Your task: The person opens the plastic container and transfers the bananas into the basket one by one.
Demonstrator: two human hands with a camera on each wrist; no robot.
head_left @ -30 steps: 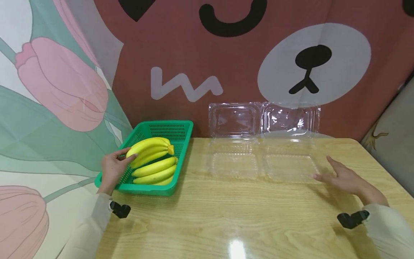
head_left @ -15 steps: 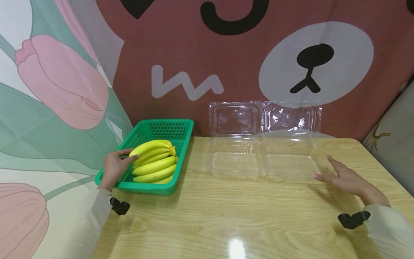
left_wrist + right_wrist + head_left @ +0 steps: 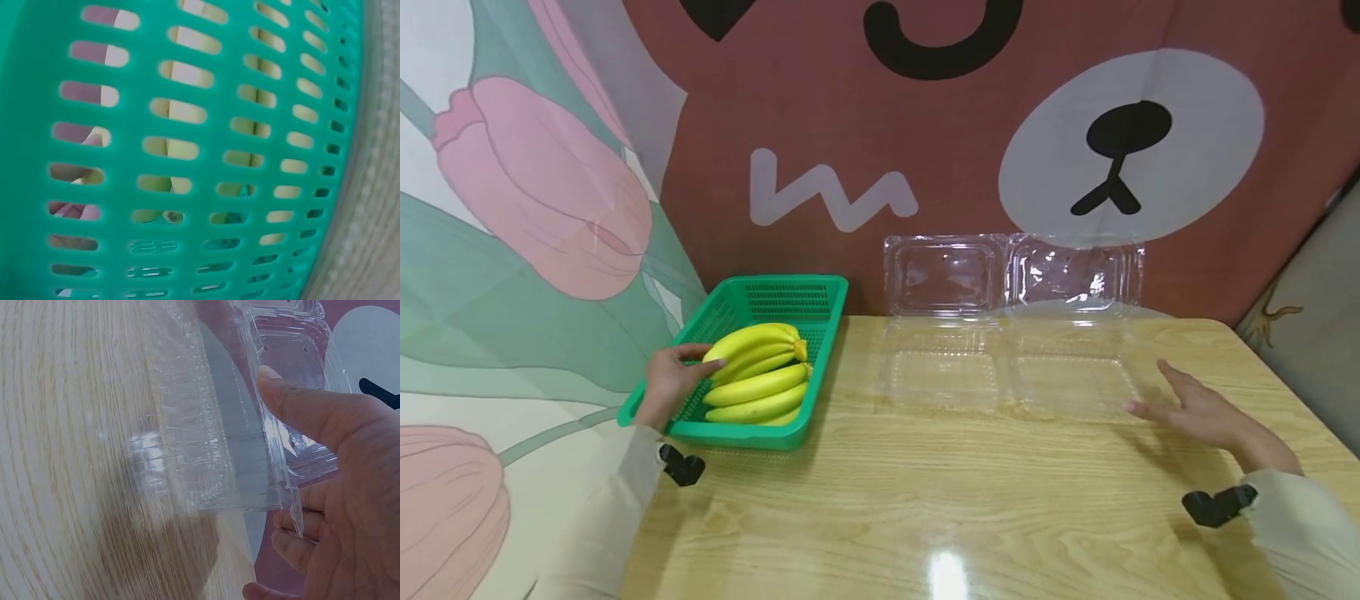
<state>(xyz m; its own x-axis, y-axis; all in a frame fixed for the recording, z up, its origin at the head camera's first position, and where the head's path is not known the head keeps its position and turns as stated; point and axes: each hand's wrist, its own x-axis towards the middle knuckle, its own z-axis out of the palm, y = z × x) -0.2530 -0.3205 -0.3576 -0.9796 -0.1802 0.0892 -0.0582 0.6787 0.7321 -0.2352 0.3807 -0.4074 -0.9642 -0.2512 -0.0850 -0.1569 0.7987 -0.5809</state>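
My left hand [image 3: 673, 383] pinches the left ends of a bunch of yellow bananas [image 3: 751, 348], thumb on the near side and fingers partly hidden behind. This bunch lies in a green basket [image 3: 827, 358], beside a second banana bunch [image 3: 756, 398] nearer the front. In the left wrist view the slotted basket wall [image 3: 215, 137] blocks sight of the hand. Over the table at the right, my right hand [image 3: 1206, 417] holds nothing, its thumb and fingers spread. It is beside the right clear plastic clamshell box [image 3: 1075, 387], whose lid [image 3: 1075, 279] stands raised.
Left of that box stands another clear clamshell [image 3: 943, 379], its lid [image 3: 946, 279] also up against the printed cloth backdrop [image 3: 842, 108]. The wooden table [image 3: 887, 500] runs in front of basket and boxes. A flowered cloth [image 3: 542, 192] hangs along the left side.
My left hand and the bunch it holds have shifted slightly right and down within the basket, closer to the front bunch. The right hand stays nearly still.
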